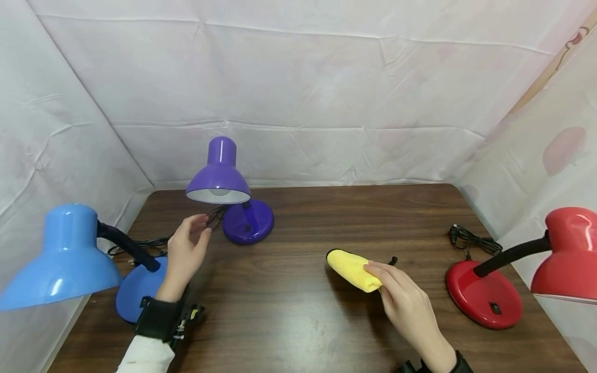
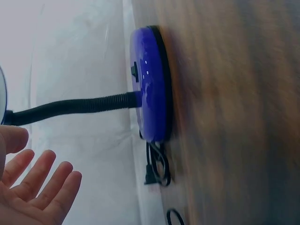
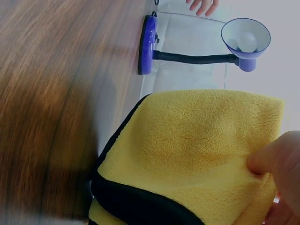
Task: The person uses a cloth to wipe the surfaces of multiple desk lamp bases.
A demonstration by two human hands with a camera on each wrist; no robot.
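Left hand [image 1: 186, 248] open beside my purple lamp [image 1: 219, 178], right hand [image 1: 403, 300] pinching the yellow cloth [image 1: 352, 268]; I judge wiping not yet begun.

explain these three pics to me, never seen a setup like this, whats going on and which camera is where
No machine here: a person works with bare hands and wears three cameras. The wide picture comes from the head, looking down at a brown table. The other two come from the wrists. Three desk lamps stand on the table: a blue lamp, a purple lamp and a red lamp. The right hand has a yellow cloth in its grip. The left hand is open, holding nothing, near the purple lamp.
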